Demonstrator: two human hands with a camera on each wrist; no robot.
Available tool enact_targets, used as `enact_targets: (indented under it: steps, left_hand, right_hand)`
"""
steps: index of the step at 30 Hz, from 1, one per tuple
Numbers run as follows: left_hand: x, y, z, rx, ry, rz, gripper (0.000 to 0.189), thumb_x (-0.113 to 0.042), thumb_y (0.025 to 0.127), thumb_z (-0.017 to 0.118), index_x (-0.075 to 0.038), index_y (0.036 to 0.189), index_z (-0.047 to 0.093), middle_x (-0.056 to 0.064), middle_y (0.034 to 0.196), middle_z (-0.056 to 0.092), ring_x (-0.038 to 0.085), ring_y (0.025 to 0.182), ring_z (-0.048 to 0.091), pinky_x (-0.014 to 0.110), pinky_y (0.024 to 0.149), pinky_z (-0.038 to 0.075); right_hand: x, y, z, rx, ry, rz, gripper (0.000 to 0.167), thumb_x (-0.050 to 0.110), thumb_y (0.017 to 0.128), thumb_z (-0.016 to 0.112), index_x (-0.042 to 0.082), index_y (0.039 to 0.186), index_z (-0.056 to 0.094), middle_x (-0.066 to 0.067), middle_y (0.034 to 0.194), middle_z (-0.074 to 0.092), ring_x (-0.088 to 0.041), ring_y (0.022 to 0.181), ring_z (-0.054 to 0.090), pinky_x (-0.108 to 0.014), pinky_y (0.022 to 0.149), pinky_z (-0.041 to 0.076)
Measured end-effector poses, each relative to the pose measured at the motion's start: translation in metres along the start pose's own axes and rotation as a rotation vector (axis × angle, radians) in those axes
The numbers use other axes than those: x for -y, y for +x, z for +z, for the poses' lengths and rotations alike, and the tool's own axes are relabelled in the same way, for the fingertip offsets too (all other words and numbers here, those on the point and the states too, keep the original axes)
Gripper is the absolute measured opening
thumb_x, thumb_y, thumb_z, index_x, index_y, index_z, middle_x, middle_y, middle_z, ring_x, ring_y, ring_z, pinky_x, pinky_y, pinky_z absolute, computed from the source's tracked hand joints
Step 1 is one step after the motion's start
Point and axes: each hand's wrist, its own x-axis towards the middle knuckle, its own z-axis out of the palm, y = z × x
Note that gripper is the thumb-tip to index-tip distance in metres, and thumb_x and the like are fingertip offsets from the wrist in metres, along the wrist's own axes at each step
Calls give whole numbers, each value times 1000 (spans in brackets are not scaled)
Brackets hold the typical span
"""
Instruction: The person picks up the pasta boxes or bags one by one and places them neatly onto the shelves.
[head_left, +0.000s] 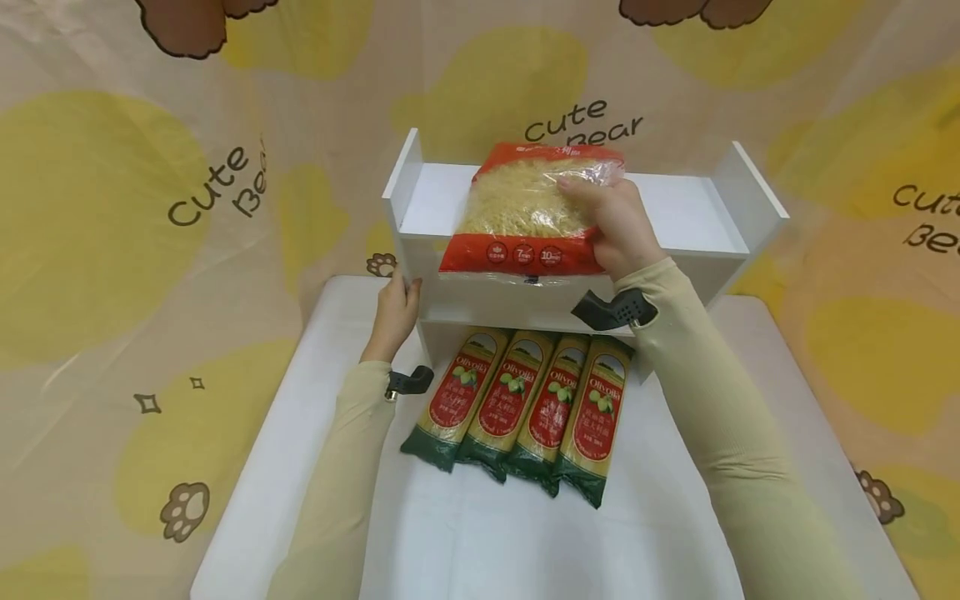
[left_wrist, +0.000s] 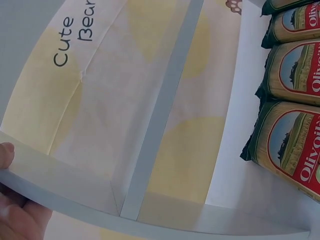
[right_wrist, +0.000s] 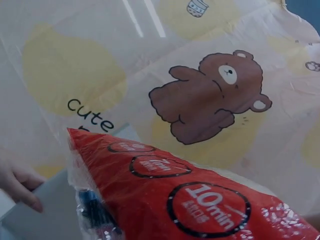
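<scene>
Four packets, one bag, one shelf

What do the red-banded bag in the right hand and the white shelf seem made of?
Red-banded bag: thin, glossy plastic film, judging by glints, wrinkles and a see-through middle. Shelf: white, smooth, perhaps painted or laminated board; flat panels suggest it, but the core is hidden.

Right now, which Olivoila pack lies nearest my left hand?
The leftmost Olivoila pack of the four; the other three lie farther right, away from your left hand.
</scene>
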Motion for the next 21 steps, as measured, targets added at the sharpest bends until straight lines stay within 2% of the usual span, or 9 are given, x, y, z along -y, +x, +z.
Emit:
enact_targets:
  steps: [4,9,12,16,21]
  left_hand:
    - [0,-1,1,-9,-8,19,30,-4,98,46,11,123,43,36,116,54,46,108,54,56,85,46]
    - [1,-1,2,-21,-12,19,27,-4,97,47,10,120,45,35,110,57,44,100,57,56,81,47]
    - [1,-1,3,-13,-9,-6,28,-5,98,46,9,122,45,35,111,57,42,98,57,55,82,47]
    - [-1,0,3,21,-9,-26,33,-7,99,45,8,128,42,34,121,54,43,108,55,54,87,46]
    - [-1,1,2,33,6,-41,35,-9,100,43,5,132,39,31,127,51,43,116,51,54,92,44]
  right_hand:
    - [-4,13,8,12,-17,23,40,1,86,64,4,122,48,-9,109,53,-20,95,55,-30,81,51]
    - [1,20,16,129,-124,134,46,5,89,61,12,129,42,-6,116,48,-20,102,52,-34,87,50]
    - [2,23,20,177,-178,183,48,3,89,60,14,131,39,-6,116,48,-21,102,54,-36,85,52]
    - [-4,28,25,168,-231,194,50,4,88,61,15,131,38,-6,116,49,-21,103,55,-38,85,52]
    - [-11,34,35,164,-291,183,54,8,87,65,16,132,38,-7,118,50,-23,104,58,-39,82,53]
